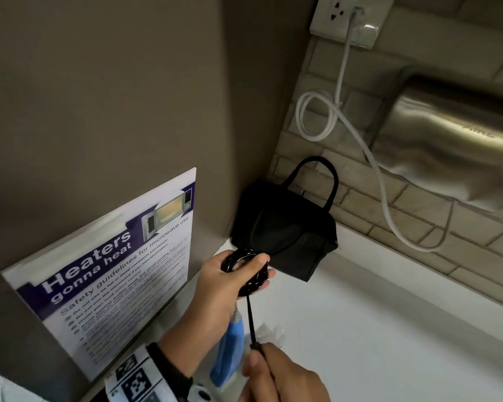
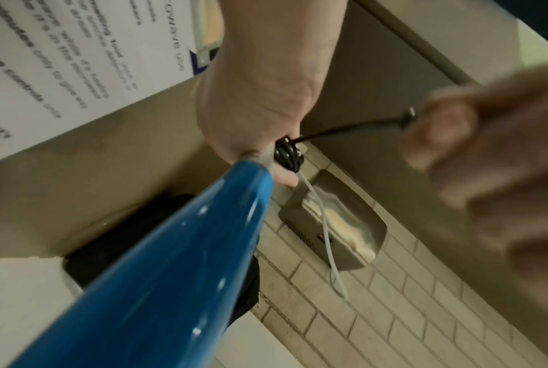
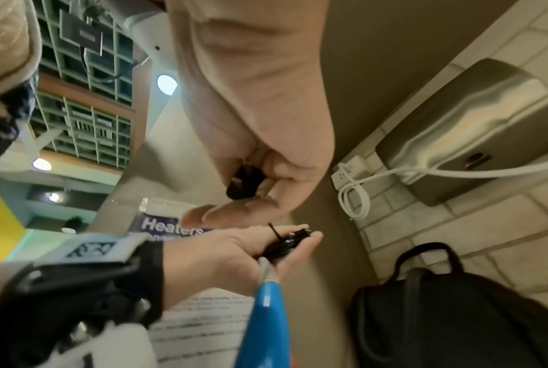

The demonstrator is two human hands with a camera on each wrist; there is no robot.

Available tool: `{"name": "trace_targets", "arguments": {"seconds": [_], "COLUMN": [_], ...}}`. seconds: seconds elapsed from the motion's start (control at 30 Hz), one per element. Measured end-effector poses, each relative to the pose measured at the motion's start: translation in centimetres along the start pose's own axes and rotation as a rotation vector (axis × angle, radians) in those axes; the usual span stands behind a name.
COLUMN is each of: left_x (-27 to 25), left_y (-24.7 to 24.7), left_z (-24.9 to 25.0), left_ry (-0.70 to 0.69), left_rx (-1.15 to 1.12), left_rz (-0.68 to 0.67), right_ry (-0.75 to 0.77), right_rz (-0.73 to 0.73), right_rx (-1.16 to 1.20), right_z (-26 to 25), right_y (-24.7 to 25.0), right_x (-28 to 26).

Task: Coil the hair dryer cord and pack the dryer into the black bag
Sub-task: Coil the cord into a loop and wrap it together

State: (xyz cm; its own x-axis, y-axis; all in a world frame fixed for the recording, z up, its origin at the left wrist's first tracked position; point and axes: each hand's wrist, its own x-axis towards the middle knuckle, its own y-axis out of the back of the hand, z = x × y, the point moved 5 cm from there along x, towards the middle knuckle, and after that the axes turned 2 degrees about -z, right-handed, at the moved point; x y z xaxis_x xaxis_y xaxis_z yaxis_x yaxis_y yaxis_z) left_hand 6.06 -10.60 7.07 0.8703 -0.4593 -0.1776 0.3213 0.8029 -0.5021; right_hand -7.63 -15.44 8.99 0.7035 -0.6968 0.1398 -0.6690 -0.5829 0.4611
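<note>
My left hand [image 1: 253, 271] grips a tight coil of black cord [image 1: 246, 258] in front of the black bag [image 1: 285, 227]. The blue hair dryer [image 1: 228, 352] hangs from that hand, handle end up, above the white counter. A straight run of cord leads down from the coil to my right hand [image 1: 263, 362], which pinches it. In the right wrist view that hand's fingers curl round the black plug [image 3: 244, 184]. The left wrist view shows the coil [image 2: 287, 155] under my fingers and the blue dryer body [image 2: 159, 274]. The bag stands upright in the corner, its handle raised.
A microwave safety poster [image 1: 114, 271] leans on the brown wall at the left. On the tiled wall hang a steel hand dryer [image 1: 453, 134] and a looped white cable [image 1: 317, 117] plugged into an outlet [image 1: 349, 18]. The white counter [image 1: 375, 329] stretches right.
</note>
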Motion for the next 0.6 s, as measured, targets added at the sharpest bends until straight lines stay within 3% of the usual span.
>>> {"name": "trace_targets", "arguments": {"seconds": [0.03,0.07,0.13,0.2,0.3,0.4,0.47,0.6], "left_x": [0.1,0.2,0.5,0.7,0.8,1.1,1.3,1.1], "left_y": [0.1,0.2,0.2,0.3,0.1,0.6,0.9,0.6], "left_z": [0.1,0.2,0.1,0.2,0.3,0.6,0.9,0.8], "left_ry": [0.027,0.059,0.107,0.117,0.107,0.04,0.016,0.014], "left_rx": [-0.002,-0.003,0.004,0.007,0.007,-0.006,-0.032,0.062], "left_rz": [-0.027,-0.06,-0.123,-0.153,-0.165,-0.092,-0.065,-0.127], "right_ry": [0.009,0.045,0.12,0.141,0.124,0.143,0.204,0.362], "right_rz": [0.129,0.054,-0.392,-0.457,-0.458,-0.436,-0.431,-0.235], "right_rx": [0.002,-0.033,-0.241,-0.24,-0.094,-0.088,-0.182,-0.497], "right_z": [-0.5,-1.1,-0.8,0.4,1.0,1.0,1.9,4.0], "right_y": [0.9,1.4,0.8,2.0,2.1,2.2,2.3,3.0], "right_x": [-0.6,-0.9,-1.2,-0.2,0.4,0.8,1.2,2.8]}}
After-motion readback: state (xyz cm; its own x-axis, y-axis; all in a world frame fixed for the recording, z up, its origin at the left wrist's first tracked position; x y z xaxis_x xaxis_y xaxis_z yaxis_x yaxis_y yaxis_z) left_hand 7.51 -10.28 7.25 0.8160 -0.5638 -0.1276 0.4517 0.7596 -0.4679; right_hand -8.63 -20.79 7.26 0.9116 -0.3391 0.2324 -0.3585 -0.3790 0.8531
